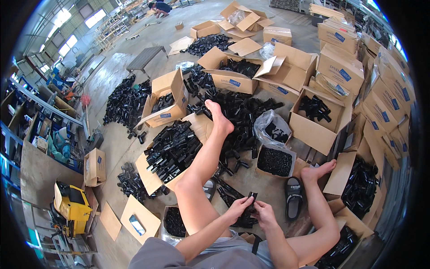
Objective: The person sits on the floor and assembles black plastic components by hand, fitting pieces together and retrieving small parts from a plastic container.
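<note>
Between my legs, my left hand [238, 210] is closed on a small black tubular plastic part [252, 196]. My right hand [265, 214] is closed beside it, its fingertips meeting the lower end of the same part. Its fingertips are partly hidden, so any smaller piece in them cannot be made out. Under and beyond my hands lie more long black parts [229, 193]. Just ahead stands a carton filled with small black pieces [274, 162]. Behind it, a clear plastic bag [270, 124] holds more black pieces.
A large heap of black tubular parts [237, 119] lies beyond my left foot. An open carton [172, 145] overflows with them at left. Open cartons [320, 119] and stacked boxes [342, 74] line the right. A black sandal [294, 199] lies by my right foot; a phone [137, 225] rests on cardboard.
</note>
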Available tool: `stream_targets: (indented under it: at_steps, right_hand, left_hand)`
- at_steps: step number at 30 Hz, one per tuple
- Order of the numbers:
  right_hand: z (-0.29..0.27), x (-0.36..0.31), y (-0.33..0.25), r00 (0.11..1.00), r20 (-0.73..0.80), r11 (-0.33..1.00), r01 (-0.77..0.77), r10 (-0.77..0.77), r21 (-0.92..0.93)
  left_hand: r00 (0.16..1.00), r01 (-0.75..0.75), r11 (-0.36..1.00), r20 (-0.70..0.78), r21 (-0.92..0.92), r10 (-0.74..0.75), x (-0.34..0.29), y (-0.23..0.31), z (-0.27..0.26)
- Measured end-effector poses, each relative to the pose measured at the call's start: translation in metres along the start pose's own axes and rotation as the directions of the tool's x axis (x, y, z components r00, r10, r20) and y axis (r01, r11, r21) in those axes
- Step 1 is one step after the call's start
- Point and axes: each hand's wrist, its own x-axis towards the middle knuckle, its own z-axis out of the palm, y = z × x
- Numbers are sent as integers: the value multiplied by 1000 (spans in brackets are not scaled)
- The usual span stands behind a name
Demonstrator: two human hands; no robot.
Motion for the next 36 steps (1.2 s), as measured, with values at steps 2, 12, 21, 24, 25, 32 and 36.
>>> stream_targets:
  at_steps: [2, 12, 21, 24, 25, 32, 36]
  right_hand:
    - [13, -3, -13, 998, -66, 999, 17, -14, 40]
    - [-30, 119, -94, 685, -105, 472, 375, -721, -798]
    - [-74, 205, -135, 861, -149, 125, -100, -486, -987]
    - [-76, 214, -124, 849, -188, 139, -136, -494, -981]
    - [-72, 215, -122, 835, -204, 145, -150, -510, -978]
    - [-68, 213, -121, 792, -164, 268, 0, -588, -963]
    - [-50, 180, -119, 713, -138, 431, 248, -688, -867]
  left_hand:
    - [992, 115, 956, 82, -268, -97, 3, -1, 1]
    - [975, 222, 790, 110, -572, -194, 13, -6, -20]
    - [997, 82, 828, 39, -555, -72, 8, 18, -26]
    - [995, 100, 846, 61, -523, -80, 11, 27, -23]
    - [995, 97, 857, 69, -506, -72, 11, 28, -24]
    - [988, 145, 859, 116, -491, -101, 6, 35, -21]
    - [996, 68, 878, 75, -473, -37, 0, 32, -16]
